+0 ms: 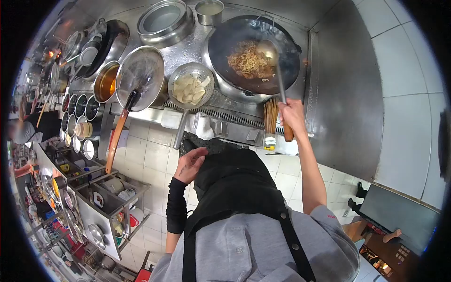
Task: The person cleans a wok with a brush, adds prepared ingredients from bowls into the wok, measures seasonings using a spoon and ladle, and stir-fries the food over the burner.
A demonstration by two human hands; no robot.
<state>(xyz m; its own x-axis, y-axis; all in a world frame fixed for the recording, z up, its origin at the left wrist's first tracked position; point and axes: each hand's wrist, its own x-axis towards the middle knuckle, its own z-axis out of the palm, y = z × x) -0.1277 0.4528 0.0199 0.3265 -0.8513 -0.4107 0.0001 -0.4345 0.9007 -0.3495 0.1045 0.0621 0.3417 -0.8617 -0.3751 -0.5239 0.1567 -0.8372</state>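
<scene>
My right hand (292, 116) is wrapped round the wooden-ended handle of a ladle (281, 82). The ladle's bowl rests in a dark wok (289, 61), at the right side of a heap of browned noodles (246, 63). Steam hazes the wok. Down by the black apron (235, 181), my left hand (190, 164) holds nothing, its fingers loosely stretched out. Above it lies the metal handle of a perforated strainer (210, 77), apart from the hand. Flat pale pieces (190, 89) that look like wide noodles fill that strainer.
A mesh skimmer (141, 70) with a long wooden handle sits left, beside a pot of amber liquid (107, 83). A bamboo brush (271, 115) and white cloth (203, 126) are at the stove's front edge. A steel pot (176, 36) stands behind. Another person (28, 131) is far left.
</scene>
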